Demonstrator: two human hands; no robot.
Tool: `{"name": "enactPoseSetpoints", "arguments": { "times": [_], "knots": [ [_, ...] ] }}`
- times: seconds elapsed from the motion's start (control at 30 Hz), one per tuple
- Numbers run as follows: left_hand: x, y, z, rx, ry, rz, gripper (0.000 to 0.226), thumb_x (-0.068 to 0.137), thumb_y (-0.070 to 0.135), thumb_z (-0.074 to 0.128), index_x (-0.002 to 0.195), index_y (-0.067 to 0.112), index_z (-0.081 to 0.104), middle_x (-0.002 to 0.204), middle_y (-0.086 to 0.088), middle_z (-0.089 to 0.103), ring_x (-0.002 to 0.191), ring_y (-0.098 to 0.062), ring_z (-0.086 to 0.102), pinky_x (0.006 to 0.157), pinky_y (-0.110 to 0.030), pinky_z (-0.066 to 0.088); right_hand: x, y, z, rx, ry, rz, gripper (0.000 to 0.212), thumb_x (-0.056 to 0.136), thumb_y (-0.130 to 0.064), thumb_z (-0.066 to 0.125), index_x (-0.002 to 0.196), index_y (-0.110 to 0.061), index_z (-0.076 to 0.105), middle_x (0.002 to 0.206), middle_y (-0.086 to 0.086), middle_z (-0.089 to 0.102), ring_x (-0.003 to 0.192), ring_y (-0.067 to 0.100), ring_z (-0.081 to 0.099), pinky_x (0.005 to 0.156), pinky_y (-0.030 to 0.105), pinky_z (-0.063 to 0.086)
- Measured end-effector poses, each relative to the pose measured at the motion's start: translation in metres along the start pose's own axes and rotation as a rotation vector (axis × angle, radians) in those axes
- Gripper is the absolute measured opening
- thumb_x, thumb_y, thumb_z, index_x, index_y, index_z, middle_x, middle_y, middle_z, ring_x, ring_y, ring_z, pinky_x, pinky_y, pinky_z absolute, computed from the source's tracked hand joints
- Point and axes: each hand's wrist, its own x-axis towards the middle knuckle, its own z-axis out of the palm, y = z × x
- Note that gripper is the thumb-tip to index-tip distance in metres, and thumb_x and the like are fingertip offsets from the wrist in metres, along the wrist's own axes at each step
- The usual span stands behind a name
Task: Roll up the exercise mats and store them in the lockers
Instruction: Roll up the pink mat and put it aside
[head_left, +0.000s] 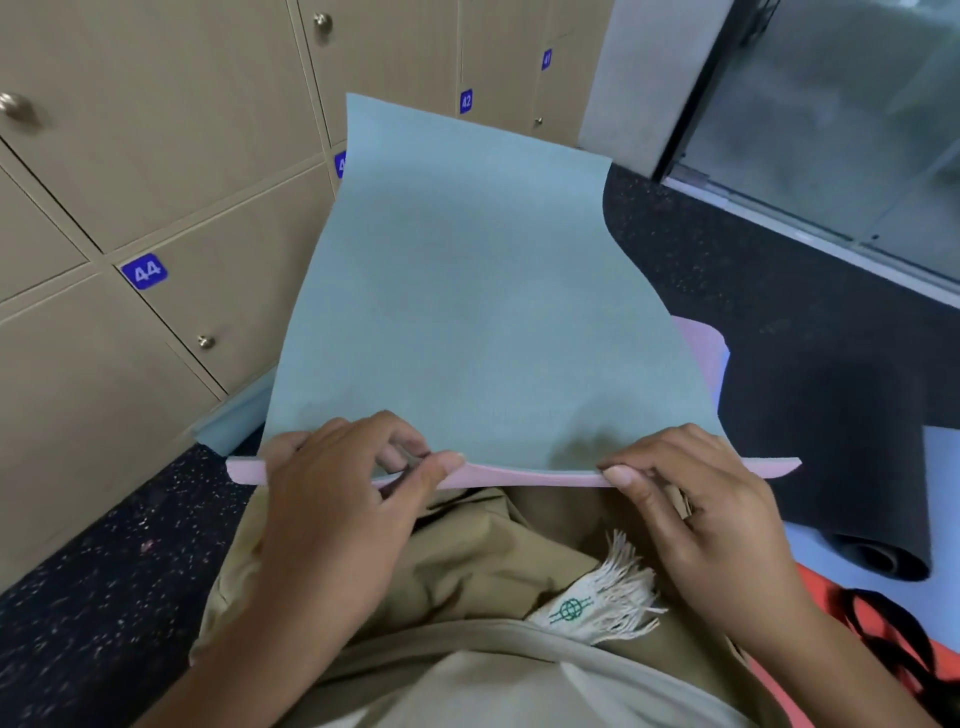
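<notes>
Left hand (332, 483) and right hand (691, 499), set apart, each pinch the teal mat (467, 291)'s near edge, likely to start a tight roll.

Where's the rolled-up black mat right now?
In the head view, the rolled black mat lies on the floor at the right, beside the right hand.

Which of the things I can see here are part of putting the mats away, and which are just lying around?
Part of the job:
- blue-green mat, pink underneath, its near edge pinched by the left hand and right hand
- dark rolled mat on the floor at right
- lockers, doors closed

Just lying about:
- orange bag with black straps
- fringed cloth
- glass door
</notes>
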Motion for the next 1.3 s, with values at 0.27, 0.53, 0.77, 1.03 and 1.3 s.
{"name": "enactPoseSetpoints", "arguments": {
  "times": [0.27, 0.53, 0.77, 1.03, 1.3],
  "knots": [
    [0.027, -0.011, 0.004, -0.114, -0.061, -0.083, 0.024, 0.07, 0.055, 0.073, 0.071, 0.033, 0.064, 0.076, 0.02, 0.064, 0.068, -0.002, 0.054, 0.071, -0.038, 0.039, 0.025, 0.002, 0.009, 0.08, 0.003, 0.177, 0.006, 0.09, -0.018, 0.075, 0.089, -0.022, 0.07, 0.087, -0.015, 0.061, 0.087, 0.01, 0.06, 0.077, 0.012, 0.041],
    [0.041, -0.022, 0.011, 0.103, -0.09, 0.118, 0.023, 0.084, 0.054, 0.065, 0.075, 0.034, 0.057, 0.065, 0.01, 0.051, 0.08, -0.01, 0.046, 0.078, -0.032, 0.031, 0.039, 0.021, 0.021, -0.096, 0.107, 0.017, 0.014, 0.094, -0.026, 0.071, 0.084, -0.017, 0.067, 0.079, -0.009, 0.058, 0.082, 0.014, 0.045, 0.079, 0.019, 0.038],
    [0.05, -0.032, 0.003, 0.239, -0.159, 0.486, 0.042, 0.084, 0.07, 0.057, 0.09, 0.029, 0.064, 0.084, 0.021, 0.045, 0.081, -0.01, 0.046, 0.083, -0.032, 0.026, 0.033, 0.028, 0.018, -0.194, 0.023, -0.128, 0.03, 0.099, -0.042, 0.06, 0.099, -0.013, 0.059, 0.093, 0.001, 0.058, 0.081, 0.025, 0.05, 0.076, 0.04, 0.039],
    [0.054, -0.037, 0.006, 0.384, -0.204, 0.685, 0.062, 0.1, 0.066, 0.035, 0.089, 0.013, 0.064, 0.082, 0.003, 0.057, 0.067, -0.024, 0.05, 0.064, -0.035, 0.03, 0.036, 0.03, 0.022, -0.335, -0.055, -0.176, 0.061, 0.094, -0.067, 0.054, 0.093, -0.006, 0.062, 0.089, 0.005, 0.057, 0.075, 0.028, 0.05, 0.071, 0.039, 0.035],
    [0.059, -0.037, 0.007, 0.407, -0.2, 0.766, 0.064, 0.102, 0.063, 0.033, 0.078, 0.013, 0.065, 0.069, 0.001, 0.054, 0.05, -0.023, 0.049, 0.049, -0.031, 0.034, 0.034, 0.036, 0.028, -0.346, -0.01, -0.31, 0.058, 0.099, -0.06, 0.054, 0.077, -0.007, 0.064, 0.071, 0.005, 0.053, 0.063, 0.027, 0.05, 0.064, 0.036, 0.035]
  ]
}}
